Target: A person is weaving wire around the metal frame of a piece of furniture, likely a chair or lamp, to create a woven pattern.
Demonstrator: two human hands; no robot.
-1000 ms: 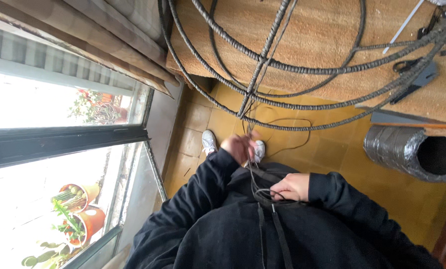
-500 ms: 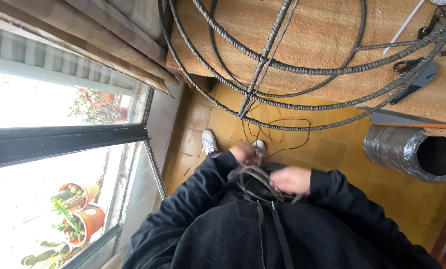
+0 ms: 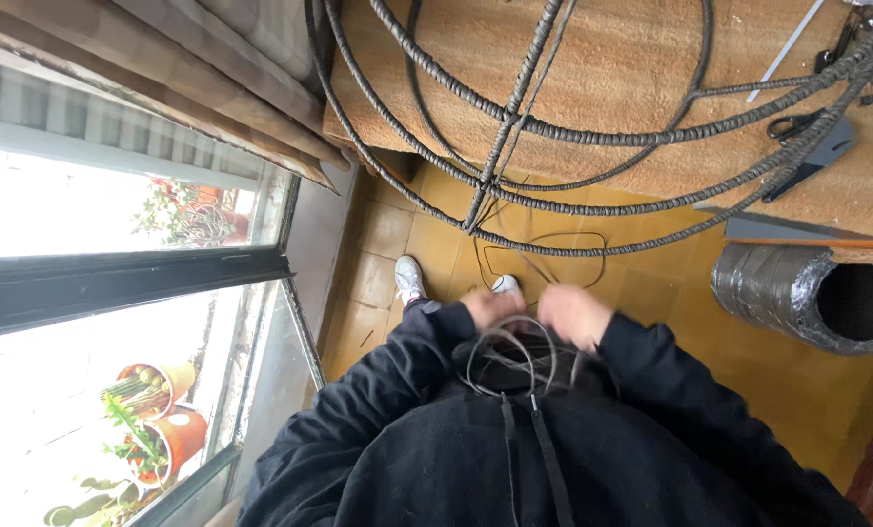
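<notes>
Head view: left hand (image 3: pixel 490 307) and right hand (image 3: pixel 575 314), both blurred, close together at chest height, each gripping thin grey wire (image 3: pixel 514 356) looped in coils just below them, against the black hooded top (image 3: pixel 544 449). Above, a frame of wrapped rings and rods (image 3: pixel 514 127) over the woven-topped table (image 3: pixel 631 68), loose wire trailing from it toward the yellow tiled floor (image 3: pixel 641 293). Two white shoes (image 3: pixel 409 278) beneath. Silver duct (image 3: pixel 797 293) at right; potted plants (image 3: pixel 148 410) behind the window.

Wire frame (image 3: pixel 592 127) on table (image 3: pixel 651 59), overhanging its near edge; duct (image 3: pixel 807 298) under table's right end; window (image 3: pixel 114 293) left; pots (image 3: pixel 158 410) beyond it.
</notes>
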